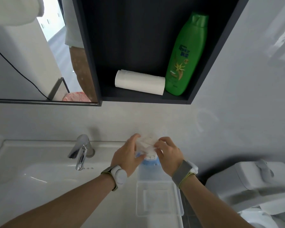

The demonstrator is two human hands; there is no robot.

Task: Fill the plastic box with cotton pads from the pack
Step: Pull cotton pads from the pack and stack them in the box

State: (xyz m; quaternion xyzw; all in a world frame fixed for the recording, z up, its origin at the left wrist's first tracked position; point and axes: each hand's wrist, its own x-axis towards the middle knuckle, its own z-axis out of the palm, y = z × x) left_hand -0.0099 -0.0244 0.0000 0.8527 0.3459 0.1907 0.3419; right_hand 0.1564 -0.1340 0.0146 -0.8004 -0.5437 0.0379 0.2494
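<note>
Both hands hold the pack of cotton pads (147, 145) above the counter beside the sink. The pack is crinkled clear plastic with white pads inside and a blue bottom part. My left hand (127, 155) grips its left side, thumb underneath. My right hand (169, 155) pinches its right upper edge. Below the hands, nearer to me, the clear plastic box (159, 197) lies on the counter, and it looks empty. Its far part lies under the pack and my wrists.
A white sink (31, 175) with a chrome tap (80, 152) is at the left. A dark wall shelf (196, 94) holds a paper roll (139, 83) and a green bottle (186, 55). A toilet cistern (247, 181) stands at the right. A mirror (31, 63) hangs upper left.
</note>
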